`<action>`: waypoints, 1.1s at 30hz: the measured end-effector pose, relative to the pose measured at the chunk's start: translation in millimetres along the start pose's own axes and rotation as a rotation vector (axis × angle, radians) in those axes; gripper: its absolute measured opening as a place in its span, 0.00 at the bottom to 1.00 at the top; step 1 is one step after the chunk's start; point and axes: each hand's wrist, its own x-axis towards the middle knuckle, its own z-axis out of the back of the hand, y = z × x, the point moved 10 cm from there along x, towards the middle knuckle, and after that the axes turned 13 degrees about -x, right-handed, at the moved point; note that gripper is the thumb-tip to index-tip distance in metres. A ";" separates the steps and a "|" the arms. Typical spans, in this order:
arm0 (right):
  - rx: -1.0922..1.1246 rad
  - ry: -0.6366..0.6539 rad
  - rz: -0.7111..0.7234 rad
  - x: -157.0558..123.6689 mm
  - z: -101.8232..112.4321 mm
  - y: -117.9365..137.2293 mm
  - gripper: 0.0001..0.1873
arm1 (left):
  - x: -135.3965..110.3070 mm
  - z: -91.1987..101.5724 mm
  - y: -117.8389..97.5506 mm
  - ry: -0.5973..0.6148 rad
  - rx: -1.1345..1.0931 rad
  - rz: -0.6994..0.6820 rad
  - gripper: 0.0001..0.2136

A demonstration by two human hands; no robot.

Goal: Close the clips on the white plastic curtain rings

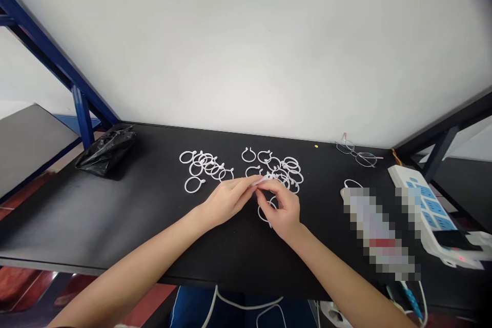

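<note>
Over the middle of the black table, my left hand (229, 198) and my right hand (283, 209) meet fingertip to fingertip. Both are closed in a pinch on a thin white ring (260, 180), seen nearly edge-on and mostly covered by the fingers. Several white rings with small knobbed ends lie loose to the left, among them a white ring (192, 185) apart from the others. Behind and right of my hands is a second overlapping group, with a white ring (248, 155) at its far side. More rings show partly beneath my right hand.
A crumpled black plastic bag (108, 151) lies at the table's left end. To the right are wire-framed glasses (355, 154), a blurred-out device (378, 236) with a cable, and a white power strip (432, 205). A white wall (246, 51) stands behind the black table (154, 230).
</note>
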 end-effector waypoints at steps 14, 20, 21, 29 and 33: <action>0.163 0.051 -0.262 -7.2 -0.9 -35.0 0.22 | -3.2 9.1 -35.0 -0.170 0.025 -0.254 0.15; 0.193 0.104 -0.226 -7.6 -9.1 -33.9 0.26 | -0.5 6.2 -41.4 -0.126 0.008 -0.307 0.15; 0.189 0.103 -0.223 -7.2 -8.6 -33.7 0.26 | -0.6 5.9 -41.2 -0.121 -0.001 -0.308 0.14; 0.002 0.138 0.042 -3.7 -6.0 2.4 0.22 | 0.5 -6.0 -14.3 -0.017 -0.229 -0.012 0.13; -0.075 0.191 0.171 -9.3 -16.6 18.7 0.18 | -4.9 -17.8 5.9 0.041 -0.357 0.279 0.18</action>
